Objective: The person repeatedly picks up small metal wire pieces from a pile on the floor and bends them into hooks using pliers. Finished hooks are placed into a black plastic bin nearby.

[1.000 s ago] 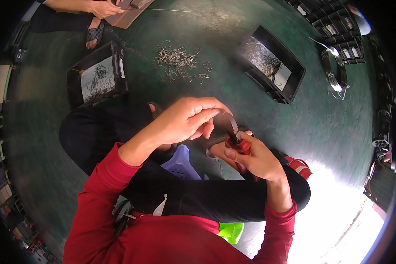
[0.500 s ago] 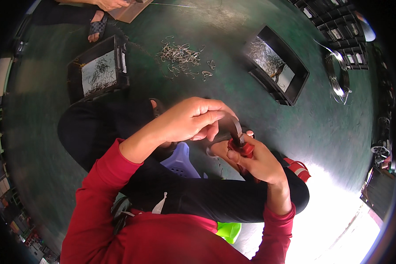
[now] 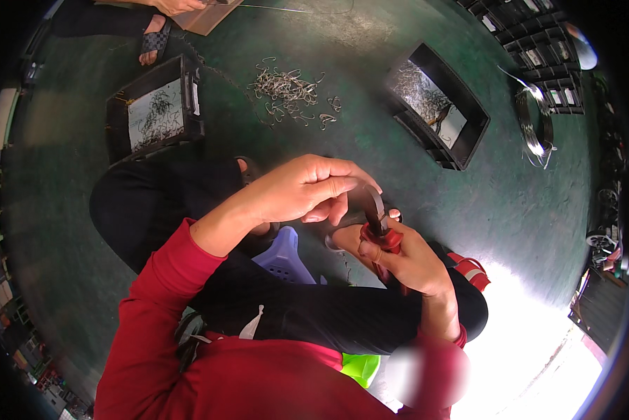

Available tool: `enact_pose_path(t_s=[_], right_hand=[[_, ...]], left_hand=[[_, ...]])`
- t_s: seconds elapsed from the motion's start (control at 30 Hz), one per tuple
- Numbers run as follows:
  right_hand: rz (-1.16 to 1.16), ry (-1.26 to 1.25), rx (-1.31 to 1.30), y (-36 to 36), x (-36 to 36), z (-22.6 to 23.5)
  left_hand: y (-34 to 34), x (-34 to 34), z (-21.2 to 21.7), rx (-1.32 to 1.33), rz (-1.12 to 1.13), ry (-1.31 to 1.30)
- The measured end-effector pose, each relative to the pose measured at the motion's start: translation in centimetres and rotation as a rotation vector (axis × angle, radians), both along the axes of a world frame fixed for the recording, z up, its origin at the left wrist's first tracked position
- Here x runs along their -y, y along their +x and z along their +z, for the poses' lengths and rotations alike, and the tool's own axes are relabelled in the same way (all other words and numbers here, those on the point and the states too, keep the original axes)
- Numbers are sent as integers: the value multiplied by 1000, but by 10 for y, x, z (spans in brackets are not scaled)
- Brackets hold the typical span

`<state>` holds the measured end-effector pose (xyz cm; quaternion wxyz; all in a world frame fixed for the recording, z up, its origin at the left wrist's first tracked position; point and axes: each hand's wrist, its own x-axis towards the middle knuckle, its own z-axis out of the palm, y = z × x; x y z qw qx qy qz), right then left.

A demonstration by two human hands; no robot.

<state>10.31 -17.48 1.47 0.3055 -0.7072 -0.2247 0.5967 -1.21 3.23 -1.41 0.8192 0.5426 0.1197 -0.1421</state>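
My right hand (image 3: 423,264) is wrapped round the red handles of a pair of pliers (image 3: 382,236), whose dark metal jaws point up and away from me. My left hand (image 3: 297,187) is closed in a pinch, its index finger reaching over to the tip of the jaws. Whatever lies between the left fingers is hidden or too small to name. Both hands hang above my crossed legs. Beyond them, a loose pile of bent metal wire hooks (image 3: 286,89) lies on the green floor.
Black crates stand on the far left (image 3: 190,105) and far right (image 3: 474,122), each with small hooks inside. A wire coil (image 3: 526,126) lies by stacked crates (image 3: 552,52). A blue-violet plastic stool (image 3: 286,257) is near my legs. Another person's hand (image 3: 178,7) is at the top left.
Both hands and the pliers keep almost the same place. A little more of the red handles shows below my right hand. The whole view has shifted very slightly.
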Motion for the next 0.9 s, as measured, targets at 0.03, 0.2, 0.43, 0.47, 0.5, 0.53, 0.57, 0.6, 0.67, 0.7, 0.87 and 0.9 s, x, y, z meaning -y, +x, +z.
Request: enact_pose_path(t_s=[0.03, 0.2, 0.43, 0.47, 0.5, 0.53, 0.57, 0.6, 0.67, 0.7, 0.87, 0.9], right_hand=[[-14, 15, -13, 0, 0, 0], [-46, 41, 156, -4, -2, -4], [0, 125, 503, -10, -5, -12], [-12, 136, 509, -11, -6, -13], [-29, 139, 508, -12, -7, -14], [-24, 147, 536, -13, -8, -15], [-25, 147, 558, -13, -9, -15], [-28, 153, 578, -13, -10, -16], [-13, 138, 610, -13, -11, -16], [-10, 156, 627, -13, -11, -16], [-40, 132, 621, -16, -14, -20], [-48, 134, 619, -17, -14, -20]], left_hand=[[0, 0, 0, 6, -3, 8], [-1, 2, 5, 23, 13, 86], [-7, 9, 7, 92, 20, 578], [-7, 9, 7, 90, 21, 582], [-7, 10, 6, 88, 23, 588], [-8, 11, 6, 96, 30, 590], [-8, 12, 6, 98, 48, 589], [-8, 14, 6, 111, 73, 585], [-9, 17, 6, 134, 104, 616], [-10, 17, 6, 144, 110, 652], [-13, 23, 3, 127, 115, 723], [-13, 23, 3, 131, 121, 726]])
